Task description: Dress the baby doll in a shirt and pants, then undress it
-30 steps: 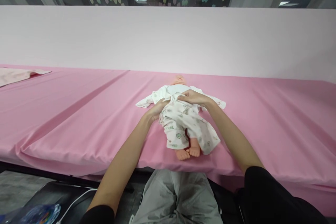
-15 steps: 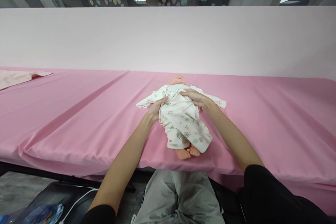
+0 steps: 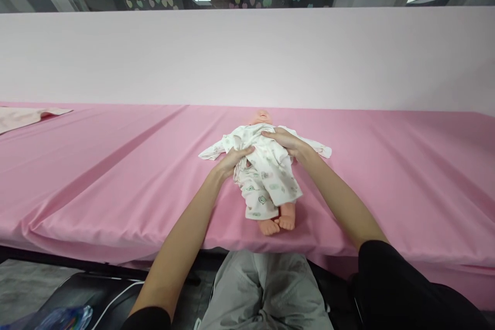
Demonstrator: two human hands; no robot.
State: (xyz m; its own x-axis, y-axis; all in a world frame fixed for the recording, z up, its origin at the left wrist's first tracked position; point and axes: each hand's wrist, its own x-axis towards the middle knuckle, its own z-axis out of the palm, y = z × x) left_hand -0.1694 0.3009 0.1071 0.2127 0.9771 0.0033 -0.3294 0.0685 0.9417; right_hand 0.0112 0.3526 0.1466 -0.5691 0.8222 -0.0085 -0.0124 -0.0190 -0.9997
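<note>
Across doll [image 3: 286, 212]: rumpled, white, green-printed garment [image 3: 275, 167]; left fingers [image 3: 246, 151], right fingers [image 3: 269, 135] grasping it.

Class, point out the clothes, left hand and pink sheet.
Clothes [image 3: 273, 167]: head view, on the printed front.
Left hand [image 3: 232, 159]: head view, near the thumb's base.
Pink sheet [image 3: 131, 185]: head view, bare part, left side.

Flat on its back on the pink cloth [image 3: 127, 180], the doll [image 3: 287, 214] is stretched out, feet toward the near edge! Its body is covered by a white, green-printed garment [image 3: 275, 167], sleeves spread wide, front rumpled, one shin exposed.
</note>
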